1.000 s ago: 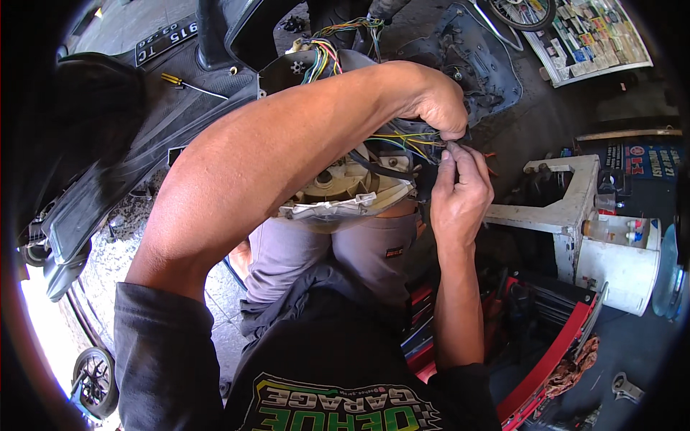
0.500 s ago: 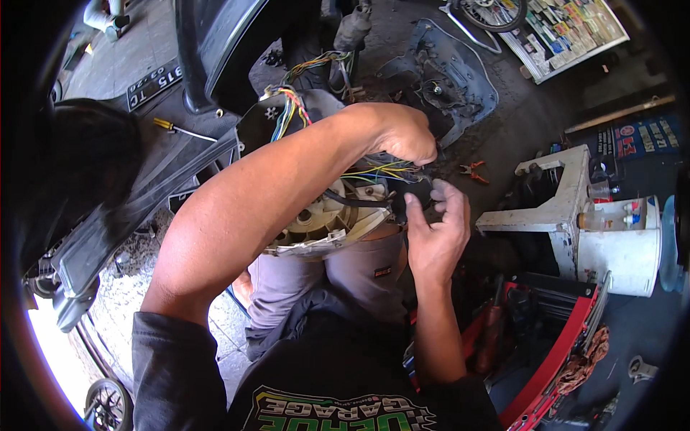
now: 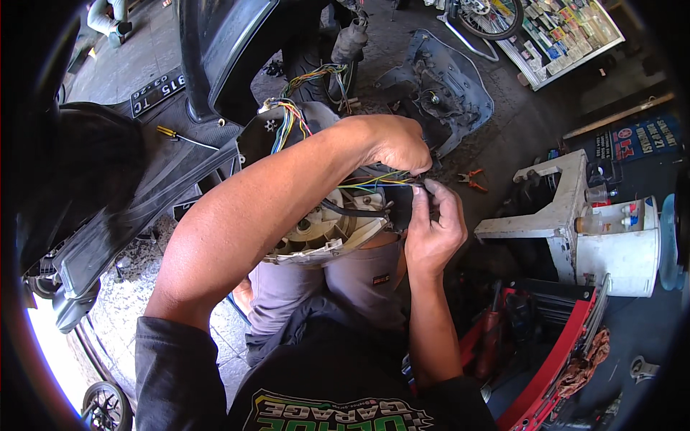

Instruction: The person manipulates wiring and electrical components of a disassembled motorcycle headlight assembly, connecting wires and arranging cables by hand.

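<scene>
My left hand (image 3: 402, 149) arches over an open white-and-dark housing (image 3: 338, 230) in my lap, its fingers curled down at the end of a bundle of thin yellow, green and blue wires (image 3: 370, 183). My right hand (image 3: 435, 219) pinches that bundle's end just below, thumb against fingers; the exact piece between my fingertips is too small to make out. A thick black cable (image 3: 352, 211) crosses the housing. More coloured wires (image 3: 291, 115) rise from its far side, behind my left forearm.
A dark scooter body (image 3: 215, 57) with a yellow-handled screwdriver (image 3: 167, 132) fills the left. A grey panel (image 3: 453, 90), orange pliers (image 3: 476, 179), a white step stool (image 3: 546, 230), white bucket (image 3: 622, 258) and red toolbox (image 3: 546, 359) lie ahead and right. Another person's leg (image 3: 111, 18) shows at top left.
My right hand dropped away from the wires with fingers apart half a second ago and has since closed on them again. Both hands sit lower in the picture than a second ago.
</scene>
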Motion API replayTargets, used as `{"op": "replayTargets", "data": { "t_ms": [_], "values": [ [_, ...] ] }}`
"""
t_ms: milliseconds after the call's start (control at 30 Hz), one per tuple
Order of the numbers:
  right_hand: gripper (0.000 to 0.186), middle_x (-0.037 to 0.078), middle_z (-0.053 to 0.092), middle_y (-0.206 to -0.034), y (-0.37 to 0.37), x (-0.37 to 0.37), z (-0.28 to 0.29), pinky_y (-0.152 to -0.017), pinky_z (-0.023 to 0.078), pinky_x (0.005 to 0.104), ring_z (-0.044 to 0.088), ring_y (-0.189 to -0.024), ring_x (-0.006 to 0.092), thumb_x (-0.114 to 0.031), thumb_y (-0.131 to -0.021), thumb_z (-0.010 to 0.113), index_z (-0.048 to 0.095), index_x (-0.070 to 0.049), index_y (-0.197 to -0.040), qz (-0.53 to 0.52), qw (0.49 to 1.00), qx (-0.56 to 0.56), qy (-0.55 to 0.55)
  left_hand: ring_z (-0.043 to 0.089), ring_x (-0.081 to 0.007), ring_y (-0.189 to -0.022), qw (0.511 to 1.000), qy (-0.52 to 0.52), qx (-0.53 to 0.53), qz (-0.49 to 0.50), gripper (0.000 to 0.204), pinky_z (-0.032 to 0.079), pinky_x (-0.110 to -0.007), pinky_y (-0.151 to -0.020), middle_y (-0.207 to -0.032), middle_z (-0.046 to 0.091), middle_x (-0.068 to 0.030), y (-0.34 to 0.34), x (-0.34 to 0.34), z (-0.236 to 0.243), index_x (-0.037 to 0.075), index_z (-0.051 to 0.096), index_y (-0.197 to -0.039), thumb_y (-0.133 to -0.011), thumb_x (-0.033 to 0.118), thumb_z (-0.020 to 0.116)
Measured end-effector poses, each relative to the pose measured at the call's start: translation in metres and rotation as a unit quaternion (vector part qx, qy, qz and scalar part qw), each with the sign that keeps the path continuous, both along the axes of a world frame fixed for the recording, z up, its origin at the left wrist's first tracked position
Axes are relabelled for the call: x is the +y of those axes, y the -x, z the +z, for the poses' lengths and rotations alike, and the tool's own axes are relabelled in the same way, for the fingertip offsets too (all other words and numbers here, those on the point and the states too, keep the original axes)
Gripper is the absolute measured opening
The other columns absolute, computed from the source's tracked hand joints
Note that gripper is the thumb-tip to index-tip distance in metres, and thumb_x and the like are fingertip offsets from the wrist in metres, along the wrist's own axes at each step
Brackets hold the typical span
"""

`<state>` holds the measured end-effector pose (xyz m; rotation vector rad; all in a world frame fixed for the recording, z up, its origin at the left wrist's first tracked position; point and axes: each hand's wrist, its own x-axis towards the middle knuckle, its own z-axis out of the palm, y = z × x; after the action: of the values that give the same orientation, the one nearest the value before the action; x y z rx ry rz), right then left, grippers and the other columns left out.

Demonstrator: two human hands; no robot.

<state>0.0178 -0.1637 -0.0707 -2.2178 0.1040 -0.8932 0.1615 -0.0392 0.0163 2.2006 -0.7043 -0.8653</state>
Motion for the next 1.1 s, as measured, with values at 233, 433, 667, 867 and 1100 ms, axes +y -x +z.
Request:
{"op": "replayTargets", "data": {
  "t_ms": [233, 433, 667, 867, 1100],
  "values": [
    [0.014, 0.014, 0.074, -0.1, -0.007, -0.007, 0.0, -0.082, 0.056, 0.0405, 0.072, -0.091, 0.0319, -0.003, -0.088, 0.078, 0.074, 0.0, -0.102, 0.005, 1.0, 0.023, 0.002, 0.07, -0.0319, -0.087, 1.0, 0.007, -0.014, -0.018, 0.042, 0.052, -0.044, -0.076, -0.097, 0.074, -0.0254, -0.003, -0.002, -0.006, -0.008, 0.075, -0.1, -0.076, 0.025, 0.067],
    [0.014, 0.015, 0.076, -0.096, -0.019, -0.016, 0.001, -0.08, 0.057, 0.0376, 0.074, -0.087, 0.028, -0.005, -0.088, 0.079, 0.075, 0.002, -0.1, 0.021, 0.999, 0.029, 0.006, 0.055, -0.0249, -0.075, 0.998, 0.049, 0.029, -0.006, 0.032, 0.046, -0.045, -0.068, -0.08, 0.067, -0.0154, -0.012, -0.006, -0.011, -0.009, 0.073, -0.087, -0.071, 0.018, 0.068],
    [0.014, 0.015, 0.076, -0.097, -0.024, -0.023, -0.005, -0.08, 0.057, 0.0368, 0.074, -0.087, 0.0267, -0.001, -0.088, 0.079, 0.074, 0.002, -0.1, 0.055, 0.998, -0.002, 0.043, 0.059, -0.0307, -0.109, 0.994, 0.008, 0.103, 0.036, 0.049, 0.048, -0.046, -0.091, -0.123, 0.067, -0.0246, -0.022, -0.017, -0.023, -0.011, 0.07, -0.114, -0.074, 0.017, 0.069],
    [0.014, 0.015, 0.077, -0.098, -0.023, -0.028, -0.01, -0.08, 0.057, 0.0354, 0.074, -0.087, 0.0246, -0.001, -0.09, 0.077, 0.074, 0.004, -0.103, 0.06, 0.998, 0.024, 0.025, 0.06, -0.0334, -0.118, 0.995, 0.009, 0.103, 0.006, 0.054, 0.048, -0.047, -0.098, -0.131, 0.065, -0.0257, -0.025, -0.018, -0.026, -0.009, 0.069, -0.123, -0.076, 0.017, 0.069],
    [0.015, 0.015, 0.078, -0.096, -0.026, -0.024, -0.01, -0.081, 0.056, 0.0348, 0.073, -0.086, 0.0226, -0.004, -0.091, 0.077, 0.076, 0.004, -0.104, 0.04, 0.998, 0.054, -0.011, 0.06, -0.0339, -0.121, 0.995, 0.001, 0.099, -0.004, 0.056, 0.047, -0.047, -0.099, -0.135, 0.064, -0.0258, -0.029, -0.018, -0.028, -0.008, 0.068, -0.127, -0.077, 0.016, 0.068]
  ]
}}
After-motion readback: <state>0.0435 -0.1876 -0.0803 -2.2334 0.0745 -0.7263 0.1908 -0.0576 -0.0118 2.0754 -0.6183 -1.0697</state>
